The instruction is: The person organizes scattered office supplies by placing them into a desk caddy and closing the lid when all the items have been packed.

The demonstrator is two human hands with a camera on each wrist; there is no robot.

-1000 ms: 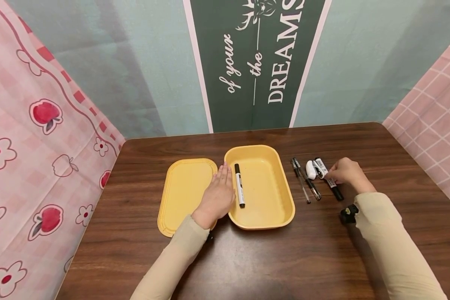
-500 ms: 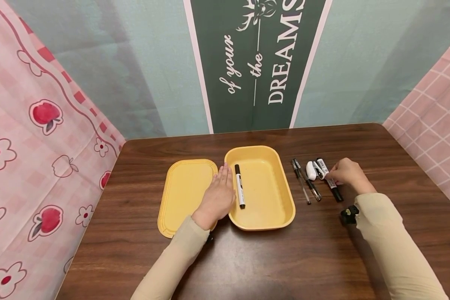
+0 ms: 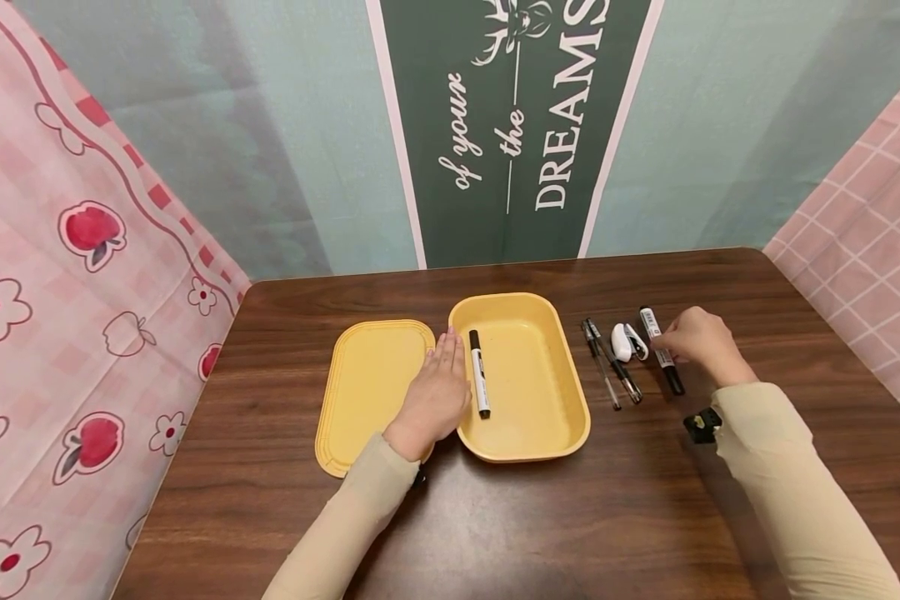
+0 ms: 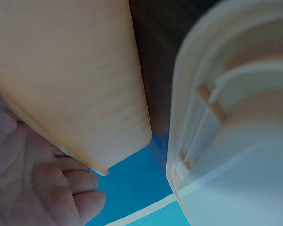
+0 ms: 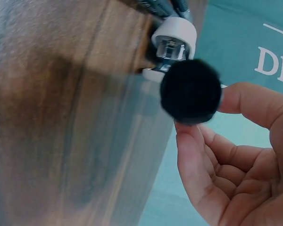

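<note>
My left hand (image 3: 437,392) lies with straight fingers along the left rim of a yellow plastic box (image 3: 576,383). In the left wrist view the fingers of that hand (image 4: 52,183) show at the box's outer wall (image 4: 85,80). Inside the box is a white marker (image 3: 479,379) with black ends. To the right of the box, my right hand (image 3: 701,343) pinches a second marker (image 3: 651,325) between thumb and fingers. Its black end (image 5: 191,92) points at the right wrist camera, hiding most of its barrel. Just left of it sits a small white stapler (image 3: 624,342).
Two black pens (image 3: 602,367) lie on the brown table (image 3: 540,533) between box and stapler. A yellow lid (image 3: 378,387) lies left of the box, under the left forearm. Cloth hangings (image 3: 307,150) border the table's back and sides.
The right hand has raised the marker slightly and shifted it away from the stapler, leaving a gap between them. The left hand and box stay put.
</note>
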